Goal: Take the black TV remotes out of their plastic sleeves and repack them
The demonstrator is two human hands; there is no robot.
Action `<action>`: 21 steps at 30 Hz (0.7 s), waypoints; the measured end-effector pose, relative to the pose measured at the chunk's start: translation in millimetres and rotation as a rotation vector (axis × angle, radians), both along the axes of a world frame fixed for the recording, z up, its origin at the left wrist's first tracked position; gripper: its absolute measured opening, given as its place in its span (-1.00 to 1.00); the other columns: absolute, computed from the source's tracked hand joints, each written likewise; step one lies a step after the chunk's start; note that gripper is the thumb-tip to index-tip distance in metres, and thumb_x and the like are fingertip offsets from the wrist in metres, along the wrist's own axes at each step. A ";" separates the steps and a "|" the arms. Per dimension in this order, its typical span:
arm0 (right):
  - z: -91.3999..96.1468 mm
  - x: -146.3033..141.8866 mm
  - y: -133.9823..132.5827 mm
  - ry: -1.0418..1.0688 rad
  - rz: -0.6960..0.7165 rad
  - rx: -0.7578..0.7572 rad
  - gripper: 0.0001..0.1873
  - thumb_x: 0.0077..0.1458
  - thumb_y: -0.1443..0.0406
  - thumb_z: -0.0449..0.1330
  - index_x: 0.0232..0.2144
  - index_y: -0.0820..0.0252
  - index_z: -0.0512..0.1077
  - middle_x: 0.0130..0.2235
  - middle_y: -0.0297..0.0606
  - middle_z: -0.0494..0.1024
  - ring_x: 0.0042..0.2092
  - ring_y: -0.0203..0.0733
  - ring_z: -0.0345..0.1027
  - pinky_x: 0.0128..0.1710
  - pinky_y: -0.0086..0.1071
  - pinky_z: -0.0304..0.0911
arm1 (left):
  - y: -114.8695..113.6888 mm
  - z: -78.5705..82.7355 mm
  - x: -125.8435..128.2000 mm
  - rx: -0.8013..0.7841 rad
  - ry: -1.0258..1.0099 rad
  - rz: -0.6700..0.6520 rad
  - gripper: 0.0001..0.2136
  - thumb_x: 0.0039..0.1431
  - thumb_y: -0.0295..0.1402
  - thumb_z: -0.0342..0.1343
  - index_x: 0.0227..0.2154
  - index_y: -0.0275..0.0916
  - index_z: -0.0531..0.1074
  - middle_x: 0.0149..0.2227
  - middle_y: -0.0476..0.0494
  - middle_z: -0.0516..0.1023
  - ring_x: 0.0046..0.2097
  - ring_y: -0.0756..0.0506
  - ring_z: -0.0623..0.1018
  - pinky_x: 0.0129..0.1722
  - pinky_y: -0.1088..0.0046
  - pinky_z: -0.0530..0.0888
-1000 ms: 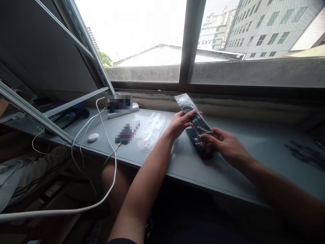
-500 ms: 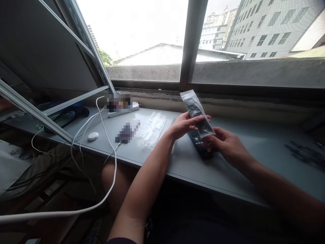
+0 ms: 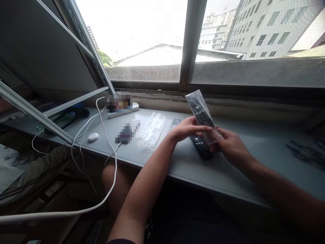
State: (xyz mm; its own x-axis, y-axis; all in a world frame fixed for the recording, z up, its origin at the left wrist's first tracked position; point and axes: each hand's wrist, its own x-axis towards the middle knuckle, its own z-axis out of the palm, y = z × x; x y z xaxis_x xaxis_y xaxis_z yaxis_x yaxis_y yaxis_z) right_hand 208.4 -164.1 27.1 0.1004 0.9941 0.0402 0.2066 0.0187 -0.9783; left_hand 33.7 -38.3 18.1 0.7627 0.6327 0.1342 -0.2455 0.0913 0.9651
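A black remote control (image 3: 200, 107) lies inside a clear plastic bag (image 3: 212, 135), tilted up above the table with its buttons facing me. My left hand (image 3: 190, 129) grips it from the left, thumb laid across the front. At the bag's lower end, my right hand (image 3: 230, 141) is closed on the loose plastic; some of its fingertips are hidden. Beneath both hands a second black remote control (image 3: 203, 149) rests on the table, its upper part covered by my left hand. Just beyond my left wrist, another clear wrapper (image 3: 175, 122) is partly visible.
Flat clear plastic bags (image 3: 153, 130) lie on the grey table (image 3: 243, 179) left of my forearm. Further left are a round white case (image 3: 93, 136), a blurred-out device (image 3: 127, 132), a power strip (image 3: 135, 106) and a looping white cable (image 3: 115, 169). A metal frame (image 3: 76, 100) slants nearby.
Both hands and the bagged remote have shifted slightly right. The remote's buttons now show clearly through the plastic, and loose bag stretches below it towards my right hand.
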 end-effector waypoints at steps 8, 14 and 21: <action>8.7 -7.2 -2.6 0.094 0.119 0.010 -0.36 -0.14 -0.09 0.71 -0.18 0.14 0.64 -0.35 -0.30 0.65 -0.43 -0.21 0.47 -0.40 -0.31 0.45 | 4.5 0.7 -2.4 0.022 -0.093 0.213 -0.40 0.05 -0.14 0.60 0.09 -0.30 0.59 0.08 -0.38 0.75 -0.11 -0.13 0.69 -0.27 0.43 0.43; 4.4 -3.7 -1.0 0.109 0.115 0.001 -0.38 -0.03 -0.16 0.65 -0.17 0.16 0.66 -0.36 -0.25 0.67 -0.44 -0.20 0.47 -0.43 -0.32 0.46 | 4.6 0.9 -1.7 0.064 -0.068 0.182 -0.46 0.03 -0.16 0.61 0.03 -0.29 0.63 0.06 -0.35 0.75 -0.11 -0.13 0.68 -0.31 0.45 0.40; -5.9 2.7 1.3 0.110 0.071 -0.025 -0.44 0.17 -0.20 0.52 -0.22 0.16 0.70 -0.34 -0.23 0.66 -0.40 -0.19 0.51 -0.42 -0.35 0.45 | 5.1 0.1 0.1 0.112 -0.012 0.177 -0.58 0.05 -0.17 0.57 -0.14 -0.33 0.62 -0.14 -0.26 0.73 -0.28 -0.04 0.60 -0.37 0.46 0.41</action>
